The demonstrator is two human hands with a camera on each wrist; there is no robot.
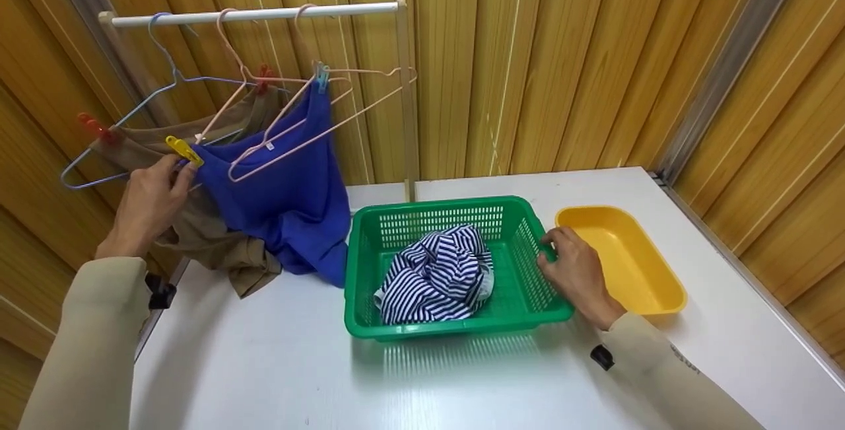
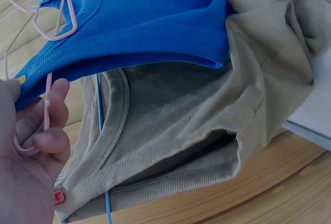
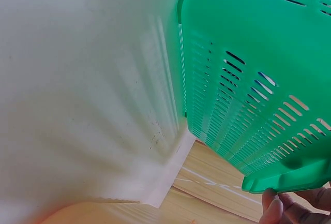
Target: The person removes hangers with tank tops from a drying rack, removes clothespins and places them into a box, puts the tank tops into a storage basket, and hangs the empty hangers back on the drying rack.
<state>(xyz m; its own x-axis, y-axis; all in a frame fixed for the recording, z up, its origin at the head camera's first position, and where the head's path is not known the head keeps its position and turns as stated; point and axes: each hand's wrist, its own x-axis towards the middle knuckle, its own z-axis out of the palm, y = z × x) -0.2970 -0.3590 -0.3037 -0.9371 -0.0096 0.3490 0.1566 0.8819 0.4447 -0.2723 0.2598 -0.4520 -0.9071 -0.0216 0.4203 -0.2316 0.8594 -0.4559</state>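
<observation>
High above the worktop's left edge, the left hand reaches forward, thumb and fingers pinching the blue garment beside a yellow clip; the garment hangs by the back-left corner. Near the back edge's middle stands the green basket, the right hand's bent fingers gripping its right rim.

White table, green basket on it, yellow tray beside the basket, rack post behind

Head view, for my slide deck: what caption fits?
Left hand at a yellow clip on a hung blue garment, right hand gripping a green basket.
</observation>
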